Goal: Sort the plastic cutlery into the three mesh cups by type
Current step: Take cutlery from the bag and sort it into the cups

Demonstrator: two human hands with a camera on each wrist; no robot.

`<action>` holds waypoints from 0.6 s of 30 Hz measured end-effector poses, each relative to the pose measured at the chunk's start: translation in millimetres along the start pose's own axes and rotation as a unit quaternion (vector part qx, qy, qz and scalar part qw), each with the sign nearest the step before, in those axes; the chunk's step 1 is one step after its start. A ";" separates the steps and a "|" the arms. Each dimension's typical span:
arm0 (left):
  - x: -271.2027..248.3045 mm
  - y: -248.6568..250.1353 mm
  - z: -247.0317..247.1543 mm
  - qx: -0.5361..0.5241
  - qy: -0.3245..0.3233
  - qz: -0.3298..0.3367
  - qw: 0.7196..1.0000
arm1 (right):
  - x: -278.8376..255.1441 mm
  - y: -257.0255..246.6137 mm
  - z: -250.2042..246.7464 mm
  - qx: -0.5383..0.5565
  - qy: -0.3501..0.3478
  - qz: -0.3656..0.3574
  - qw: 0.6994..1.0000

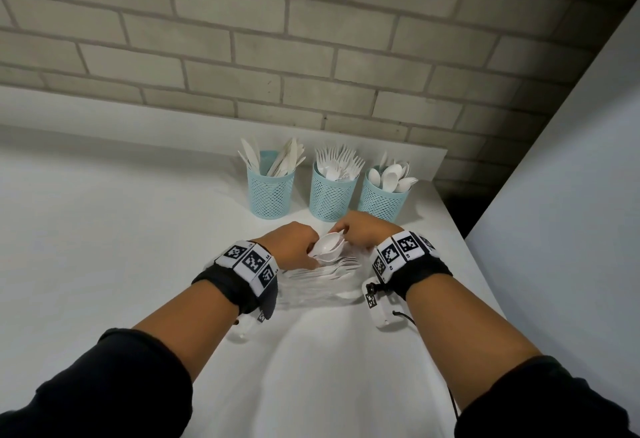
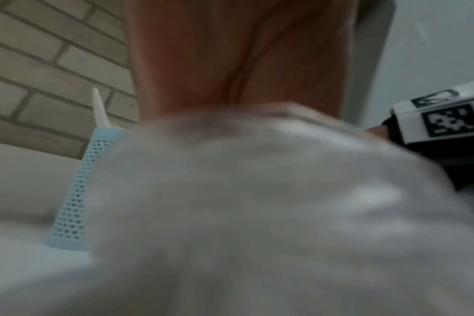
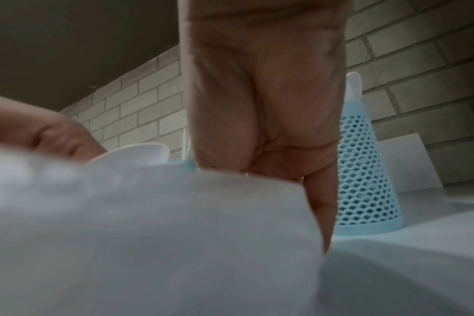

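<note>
Three light-blue mesh cups stand in a row near the wall: the left cup [image 1: 271, 195] holds knives, the middle cup [image 1: 331, 197] forks, the right cup [image 1: 380, 200] spoons. In front of them my left hand [image 1: 304, 247] grips a nested stack of white spoons [image 1: 327, 247] by the handles. My right hand [image 1: 348, 231] curls its fingers over the bowl end of the same stack. Several white forks [image 1: 332, 269] lie on the table under the hands. The wrist views are blurred: the left palm [image 2: 230, 53] sits over white plastic, and the right palm [image 3: 265, 107] is beside a spoon bowl [image 3: 138, 152].
The white table [image 1: 121, 229] ends at a drop on the right, next to a white panel [image 1: 571, 195]. A brick wall [image 1: 277, 39] runs behind the cups. One cup [image 2: 76, 192] with a knife tip shows in the left wrist view, another cup [image 3: 363, 181] in the right.
</note>
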State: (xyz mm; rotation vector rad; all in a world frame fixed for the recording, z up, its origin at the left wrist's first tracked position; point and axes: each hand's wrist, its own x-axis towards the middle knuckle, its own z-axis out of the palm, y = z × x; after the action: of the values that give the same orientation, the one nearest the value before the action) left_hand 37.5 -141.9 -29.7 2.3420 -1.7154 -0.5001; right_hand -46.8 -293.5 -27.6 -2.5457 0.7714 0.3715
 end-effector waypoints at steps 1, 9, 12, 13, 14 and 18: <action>1.3 -2.7 0.8 -0.019 0.004 -0.007 1.000 | -1.0 0.1 -1.5 0.005 0.004 -0.002 1.000; 2.1 -6.5 -13.4 -0.202 -0.006 -0.072 0.977 | -9.9 0.8 -9.5 -0.021 0.012 -0.015 1.000; 0.4 -3.4 -18.9 -0.256 -0.009 -0.061 0.965 | -10.1 1.2 -13.4 0.009 -0.007 0.002 1.000; 0.5 -2.0 -19.8 -0.296 -0.010 -0.062 0.953 | -9.5 0.7 -16.2 0.029 -0.008 0.009 1.000; 0.8 -1.0 -20.3 -0.349 -0.012 -0.068 0.935 | -8.6 -0.4 -19.6 0.055 0.000 0.010 0.998; 1.9 2.5 -23.9 -0.516 0.002 -0.075 0.854 | -7.1 -12.0 -35.7 0.288 0.078 -0.026 0.954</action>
State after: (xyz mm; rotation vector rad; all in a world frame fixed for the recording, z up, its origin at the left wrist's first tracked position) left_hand 44.9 -145.4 -7.0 1.6316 -0.8492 -1.0958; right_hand -41.3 -298.9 9.9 -2.0483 0.7360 -0.0732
